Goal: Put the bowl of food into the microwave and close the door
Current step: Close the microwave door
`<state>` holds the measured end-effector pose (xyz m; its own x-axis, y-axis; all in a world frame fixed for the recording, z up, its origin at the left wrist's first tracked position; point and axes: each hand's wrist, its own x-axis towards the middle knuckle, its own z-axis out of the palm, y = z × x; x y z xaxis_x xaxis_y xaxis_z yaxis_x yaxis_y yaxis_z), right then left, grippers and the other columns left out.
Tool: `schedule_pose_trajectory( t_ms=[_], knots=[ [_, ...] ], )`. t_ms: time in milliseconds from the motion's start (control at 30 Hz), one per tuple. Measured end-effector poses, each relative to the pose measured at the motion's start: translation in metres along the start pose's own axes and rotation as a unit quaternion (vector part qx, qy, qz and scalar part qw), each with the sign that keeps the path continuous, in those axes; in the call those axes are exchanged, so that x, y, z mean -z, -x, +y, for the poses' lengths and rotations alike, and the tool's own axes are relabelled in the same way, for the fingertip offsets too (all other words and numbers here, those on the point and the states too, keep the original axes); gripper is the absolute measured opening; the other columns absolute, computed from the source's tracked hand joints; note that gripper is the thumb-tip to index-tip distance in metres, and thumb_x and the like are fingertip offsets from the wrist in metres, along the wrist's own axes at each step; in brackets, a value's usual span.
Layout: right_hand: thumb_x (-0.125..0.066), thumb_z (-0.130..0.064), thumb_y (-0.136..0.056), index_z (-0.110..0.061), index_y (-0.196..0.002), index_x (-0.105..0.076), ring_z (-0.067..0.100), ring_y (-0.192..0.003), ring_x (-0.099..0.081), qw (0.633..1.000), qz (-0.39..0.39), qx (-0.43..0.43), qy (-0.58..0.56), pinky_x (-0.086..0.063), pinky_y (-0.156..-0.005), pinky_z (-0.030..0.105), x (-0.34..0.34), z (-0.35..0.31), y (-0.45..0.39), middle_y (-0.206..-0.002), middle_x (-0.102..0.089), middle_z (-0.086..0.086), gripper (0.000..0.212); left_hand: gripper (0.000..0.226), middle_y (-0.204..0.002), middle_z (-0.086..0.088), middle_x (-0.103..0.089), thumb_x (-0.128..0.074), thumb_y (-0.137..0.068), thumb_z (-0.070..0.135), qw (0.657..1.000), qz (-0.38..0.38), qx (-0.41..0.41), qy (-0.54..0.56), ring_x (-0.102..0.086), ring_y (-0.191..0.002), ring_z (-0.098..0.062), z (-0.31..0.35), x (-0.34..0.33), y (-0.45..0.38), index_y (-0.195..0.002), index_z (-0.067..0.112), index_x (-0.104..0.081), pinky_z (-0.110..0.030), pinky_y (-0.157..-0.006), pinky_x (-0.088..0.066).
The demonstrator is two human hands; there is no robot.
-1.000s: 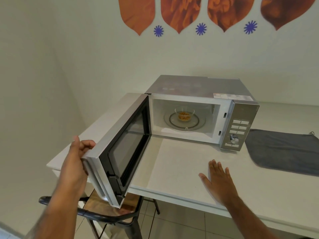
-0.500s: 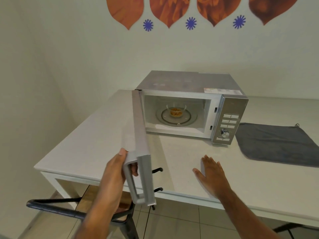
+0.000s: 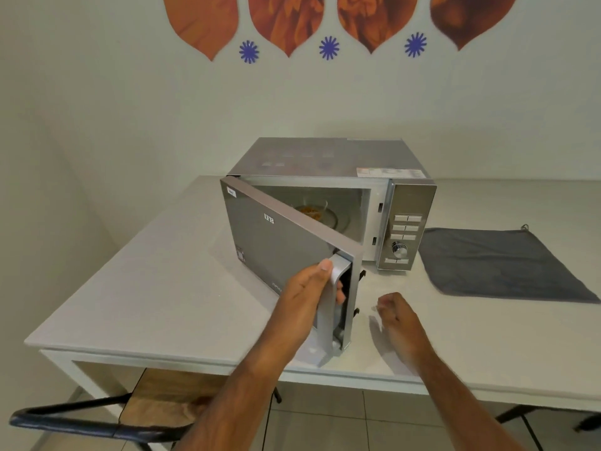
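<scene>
A silver microwave (image 3: 331, 157) stands on the white table (image 3: 156, 288). Its door (image 3: 276, 242) is half swung in, hinged at the left. Over the door's top edge I see part of the glass bowl of orange food (image 3: 310, 210) on the turntable inside. My left hand (image 3: 309, 294) is wrapped around the door handle (image 3: 327, 307) at the door's free edge. My right hand (image 3: 395, 315) hovers just right of the door above the table, fingers loosely curled and blurred, holding nothing.
A dark grey cloth (image 3: 497, 265) lies flat on the table right of the microwave. The control panel (image 3: 405, 229) with buttons and a dial faces me. A black chair with a wooden seat (image 3: 153, 408) sits under the table's front left corner.
My left hand has swung the door from wide open to about half shut. My right hand has lifted off the table and curled its fingers.
</scene>
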<state>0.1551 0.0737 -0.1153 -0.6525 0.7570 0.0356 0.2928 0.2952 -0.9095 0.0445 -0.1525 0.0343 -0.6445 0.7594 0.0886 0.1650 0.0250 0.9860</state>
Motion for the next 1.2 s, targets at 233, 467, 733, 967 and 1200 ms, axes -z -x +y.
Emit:
schedule_pose_trajectory(
  t_ms=[233, 467, 733, 967, 1200],
  knots=[
    [-0.050, -0.037, -0.110, -0.011, -0.089, -0.066, 0.013, -0.076, -0.066, 0.976, 0.116, 0.025, -0.180, -0.050, -0.073, 0.035, 0.027, -0.033, 0.011, -0.084, -0.070, 0.015, 0.037, 0.050, -0.105, 0.009, -0.080, -0.047, -0.088, 0.086, 0.999, -0.016, 0.012, -0.028, -0.076, -0.107, -0.017, 0.009, -0.033, -0.055, -0.106, 0.048, -0.073, -0.031, -0.089, -0.060],
    [-0.056, -0.049, -0.105, -0.033, -0.113, -0.071, 0.004, -0.102, -0.072, 0.989, 0.068, 0.096, -0.092, -0.054, -0.083, 0.020, 0.022, -0.075, 0.011, -0.107, -0.076, -0.016, 0.024, 0.049, -0.104, 0.006, -0.081, -0.045, -0.105, 0.069, 0.997, -0.025, -0.019, -0.065, -0.077, -0.107, -0.018, 0.016, -0.059, -0.104, -0.115, 0.027, -0.069, -0.052, -0.103, -0.061],
    [-0.058, -0.040, -0.106, -0.021, -0.139, -0.060, 0.013, -0.114, -0.070, 0.995, 0.066, 0.072, 0.010, -0.053, -0.090, 0.018, 0.016, -0.088, -0.028, -0.127, -0.069, -0.010, 0.039, 0.048, -0.121, -0.020, -0.074, -0.048, -0.112, 0.051, 0.997, -0.024, -0.027, -0.075, -0.070, -0.119, -0.036, 0.028, -0.073, -0.143, -0.120, 0.009, -0.069, -0.059, -0.103, -0.059],
    [-0.056, -0.041, -0.107, -0.018, -0.139, -0.061, 0.027, -0.120, -0.071, 0.994, 0.067, 0.051, 0.069, -0.056, -0.109, 0.048, 0.027, -0.095, -0.060, -0.139, -0.071, 0.005, 0.040, 0.044, -0.118, -0.015, -0.076, -0.056, -0.109, 0.048, 0.997, -0.001, -0.031, -0.077, -0.072, -0.116, -0.032, 0.026, -0.080, -0.171, -0.121, 0.009, -0.074, -0.053, -0.104, -0.062],
    [-0.055, -0.040, -0.107, -0.018, -0.139, -0.060, 0.028, -0.124, -0.068, 0.996, 0.059, 0.045, 0.051, -0.051, -0.111, 0.044, 0.030, -0.094, -0.074, -0.140, -0.069, 0.006, 0.039, 0.042, -0.117, -0.010, -0.076, -0.056, -0.108, 0.049, 0.994, 0.004, -0.047, -0.101, -0.071, -0.114, -0.029, 0.022, -0.083, -0.193, -0.120, 0.013, -0.075, -0.049, -0.102, -0.063]
  ],
)
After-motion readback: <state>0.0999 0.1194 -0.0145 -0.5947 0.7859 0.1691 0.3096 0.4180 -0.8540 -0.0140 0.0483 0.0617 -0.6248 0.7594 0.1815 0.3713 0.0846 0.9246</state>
